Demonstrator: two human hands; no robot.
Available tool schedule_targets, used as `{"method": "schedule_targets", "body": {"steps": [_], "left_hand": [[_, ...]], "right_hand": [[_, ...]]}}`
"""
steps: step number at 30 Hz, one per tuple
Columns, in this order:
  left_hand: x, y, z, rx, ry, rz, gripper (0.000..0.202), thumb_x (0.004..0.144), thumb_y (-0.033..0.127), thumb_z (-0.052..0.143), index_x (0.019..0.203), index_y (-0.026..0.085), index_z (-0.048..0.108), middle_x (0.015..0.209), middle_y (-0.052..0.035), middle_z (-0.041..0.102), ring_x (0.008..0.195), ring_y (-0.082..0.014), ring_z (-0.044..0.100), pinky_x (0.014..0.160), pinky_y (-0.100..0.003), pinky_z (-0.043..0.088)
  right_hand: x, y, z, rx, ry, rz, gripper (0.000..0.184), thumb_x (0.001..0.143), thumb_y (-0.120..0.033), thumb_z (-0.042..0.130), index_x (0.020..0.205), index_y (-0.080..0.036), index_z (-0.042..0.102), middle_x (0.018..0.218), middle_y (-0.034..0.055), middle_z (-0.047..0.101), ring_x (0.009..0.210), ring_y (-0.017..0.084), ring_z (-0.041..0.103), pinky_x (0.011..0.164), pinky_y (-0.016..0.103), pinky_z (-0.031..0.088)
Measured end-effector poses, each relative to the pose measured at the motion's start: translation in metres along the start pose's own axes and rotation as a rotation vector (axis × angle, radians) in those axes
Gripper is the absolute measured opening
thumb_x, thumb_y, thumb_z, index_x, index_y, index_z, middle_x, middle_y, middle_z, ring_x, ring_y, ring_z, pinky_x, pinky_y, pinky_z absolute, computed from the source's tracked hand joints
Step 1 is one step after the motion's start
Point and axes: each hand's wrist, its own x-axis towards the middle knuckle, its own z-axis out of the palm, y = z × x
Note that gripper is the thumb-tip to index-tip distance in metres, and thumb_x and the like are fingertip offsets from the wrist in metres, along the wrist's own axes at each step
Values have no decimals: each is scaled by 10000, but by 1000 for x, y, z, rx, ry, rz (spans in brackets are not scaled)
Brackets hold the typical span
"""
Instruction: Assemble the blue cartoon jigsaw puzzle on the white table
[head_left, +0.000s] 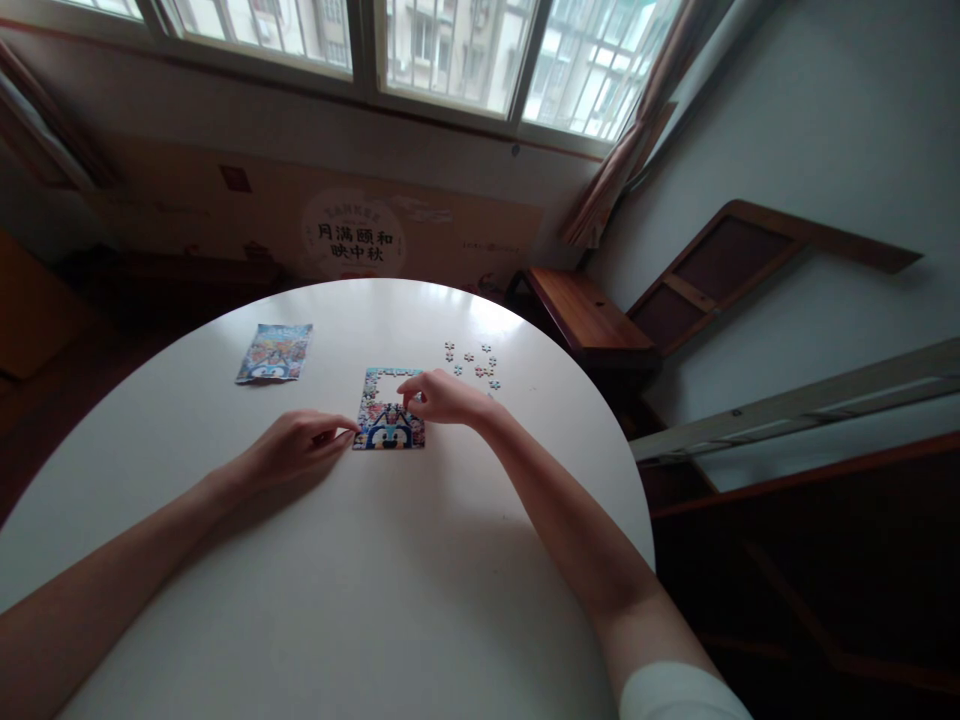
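A small square jigsaw puzzle (pixel 390 437) lies on the white table, with a blue cartoon face at its near side. Its upper middle shows a white gap inside a border of joined pieces. At the puzzle's lower left edge, the fingertips of my left hand (pixel 304 442) are closed against it. My right hand (pixel 444 397) is over the right part of the gap, thumb and forefinger pinched together; whatever they hold is too small to make out. Several loose puzzle pieces (pixel 469 357) are scattered beyond my right hand, to the right of the puzzle.
A blue printed packet (pixel 274 353) lies at the left on the round white table (pixel 315 600). Behind the table's right edge stands a wooden bench (pixel 589 312). Barred windows (pixel 457 50) and a printed banner (pixel 465 215) are beyond the far edge.
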Motion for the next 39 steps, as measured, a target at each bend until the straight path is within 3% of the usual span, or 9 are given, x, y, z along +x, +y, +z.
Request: {"method": "schedule_targets", "body": {"steps": [6,9,14,17,21,27,39], "left_hand": [[0,1,0,17,-12,-6,301,874,355,513,952,171,738,635,-21,658,526,-90,503,547,-175,377],[1,1,0,24,-20,-2,295,878,345,512,952,170,739,656,-27,668,533,-94,514,549,-181,377],[2,3,-2,5,-8,7,302,875,354,512,935,166,740,631,-28,661,540,-103,530,561,-183,395],[2,4,-2,-20,5,8,300,869,358,514,928,170,741,605,-20,646,528,-101,523,555,-182,395],[1,3,-2,0,12,12,296,872,358,515,927,176,741,600,-16,641,524,-100,522,556,-181,396],[1,2,-1,5,6,16,301,873,368,515,934,179,741,616,-23,656,543,-108,543,581,-186,411],[2,5,-3,-27,3,-4,297,865,368,523,928,179,743,611,-21,651,537,-108,540,569,-189,410]], "right_hand": [[2,6,3,16,24,-73,388,784,-116,488,1123,-139,677,975,74,714,794,138,606,742,254,433],[2,13,-1,-28,115,-65,393,812,-132,477,1160,-162,657,1000,61,686,816,134,586,782,256,427],[-2,42,-13,-217,310,187,359,857,-138,449,1144,-171,662,1043,89,637,954,192,555,884,316,393],[-7,63,-17,-356,353,384,359,859,-161,475,1172,-177,649,1115,130,601,1044,262,512,911,381,374],[-11,82,-13,-417,396,522,336,888,-228,479,1177,-186,644,1152,148,561,1090,292,468,909,407,364],[-9,88,-3,-443,429,571,353,932,-360,454,1200,-221,636,1162,151,518,1087,303,421,899,424,350],[-8,90,-1,-400,443,606,315,936,-316,447,1129,-226,678,1157,143,526,1093,294,419,903,418,343]]}}
